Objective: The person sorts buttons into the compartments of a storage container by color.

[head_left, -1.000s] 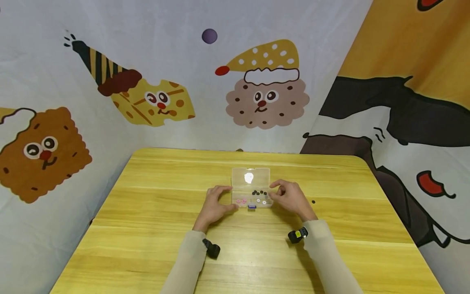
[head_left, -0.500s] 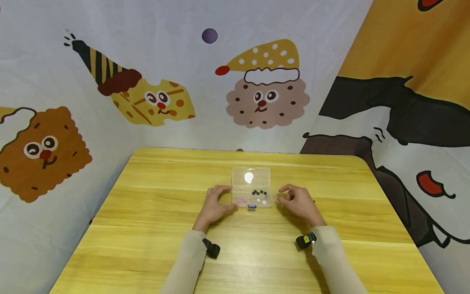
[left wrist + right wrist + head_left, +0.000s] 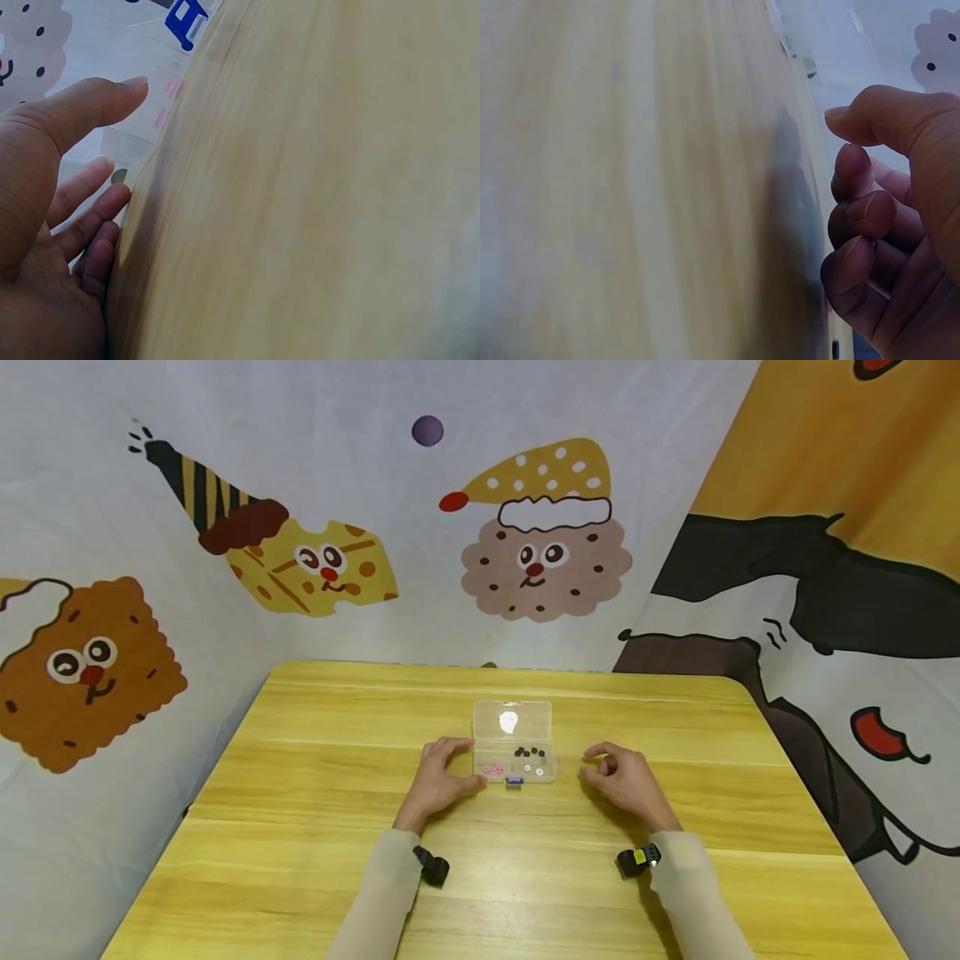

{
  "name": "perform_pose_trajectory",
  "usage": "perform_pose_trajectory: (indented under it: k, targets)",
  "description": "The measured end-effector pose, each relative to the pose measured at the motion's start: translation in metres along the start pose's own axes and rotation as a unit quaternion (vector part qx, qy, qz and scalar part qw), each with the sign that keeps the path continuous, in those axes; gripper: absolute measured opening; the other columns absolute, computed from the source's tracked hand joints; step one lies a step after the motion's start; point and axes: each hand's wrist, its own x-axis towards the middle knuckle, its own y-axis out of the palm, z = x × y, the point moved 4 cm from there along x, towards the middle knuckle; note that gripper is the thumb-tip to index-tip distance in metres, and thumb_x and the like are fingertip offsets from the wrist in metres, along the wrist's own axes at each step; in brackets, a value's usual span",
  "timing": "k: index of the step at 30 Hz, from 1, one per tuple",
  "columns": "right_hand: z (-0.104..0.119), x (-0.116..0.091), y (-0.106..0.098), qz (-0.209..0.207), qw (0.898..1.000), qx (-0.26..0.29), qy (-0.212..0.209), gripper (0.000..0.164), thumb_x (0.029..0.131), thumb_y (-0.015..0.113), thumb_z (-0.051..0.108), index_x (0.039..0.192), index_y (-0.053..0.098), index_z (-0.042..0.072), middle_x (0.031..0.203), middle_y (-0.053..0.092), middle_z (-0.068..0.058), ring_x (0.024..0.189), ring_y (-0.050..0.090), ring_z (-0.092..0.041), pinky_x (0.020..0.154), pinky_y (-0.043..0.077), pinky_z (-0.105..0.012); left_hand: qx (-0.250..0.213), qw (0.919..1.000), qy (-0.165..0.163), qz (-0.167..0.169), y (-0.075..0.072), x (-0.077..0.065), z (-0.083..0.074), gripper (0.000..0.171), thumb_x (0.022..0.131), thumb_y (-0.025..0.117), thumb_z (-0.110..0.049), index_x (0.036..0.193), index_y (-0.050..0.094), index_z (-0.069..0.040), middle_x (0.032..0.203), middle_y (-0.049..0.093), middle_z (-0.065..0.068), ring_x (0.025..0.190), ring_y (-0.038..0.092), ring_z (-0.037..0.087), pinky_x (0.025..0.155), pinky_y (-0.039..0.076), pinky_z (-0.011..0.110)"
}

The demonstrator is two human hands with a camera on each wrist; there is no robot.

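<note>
On the table lies a clear plastic box [image 3: 495, 752], lid raised, with a blue latch [image 3: 513, 782] at its front. Small black beads [image 3: 527, 754] are in its back right part. Pink ring-like beads [image 3: 498, 768] lie front left, and white ones [image 3: 539, 772] front right. My left hand [image 3: 438, 781] rests at the box's left side, index fingertip at the hinge corner, thumb at the front corner. My right hand [image 3: 626, 781] hovers right of the box, fingers loosely curled, holding nothing. A small black piece [image 3: 835, 349] shows beyond its fingers in the right wrist view.
The wood-grain table [image 3: 315, 860] extends around the box. Behind it hangs a cloth printed with cartoon biscuits and cheese [image 3: 352, 643]. Each wrist carries a small black camera, such as the right one [image 3: 633, 862].
My right hand has drawn away from the box's right edge, moving right and slightly toward me. It now covers the loose black piece in the head view. The left hand and box stay put.
</note>
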Motion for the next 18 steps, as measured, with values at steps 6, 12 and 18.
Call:
perform_pose_trajectory:
  k: [6,12,18]
  targets:
    - [-0.01,-0.006,-0.008,-0.013,1.0,0.007,-0.001,0.033,0.094,0.076,0.025,0.121,0.068,0.009,0.074,0.064,0.0,0.059,0.052,-0.012,0.058,0.045,-0.024,-0.001,1.0,-0.001,0.0,0.0,0.0,0.0,0.067,0.077,0.091,-0.026,0.138,0.063,-0.02,0.139,0.06,0.001,0.134,0.04,0.027,0.119,0.034,0.055]
    - [-0.02,-0.01,-0.017,-0.016,1.0,0.012,0.006,0.04,0.095,0.075,0.027,0.129,0.064,0.009,0.075,0.065,0.0,0.059,0.054,-0.012,0.059,0.047,-0.024,-0.002,1.0,-0.001,0.002,0.001,0.0,0.001,0.067,0.077,0.091,-0.026,0.138,0.062,-0.021,0.139,0.06,0.001,0.134,0.04,0.027,0.119,0.034,0.056]
    - [-0.028,-0.014,-0.026,-0.019,1.0,0.008,0.013,0.05,0.093,0.076,0.027,0.135,0.059,0.006,0.075,0.067,-0.001,0.06,0.055,-0.012,0.059,0.047,-0.024,-0.003,1.0,0.0,0.002,0.001,0.001,0.001,0.067,0.077,0.091,-0.026,0.138,0.063,-0.021,0.138,0.06,0.001,0.134,0.04,0.026,0.119,0.034,0.055]
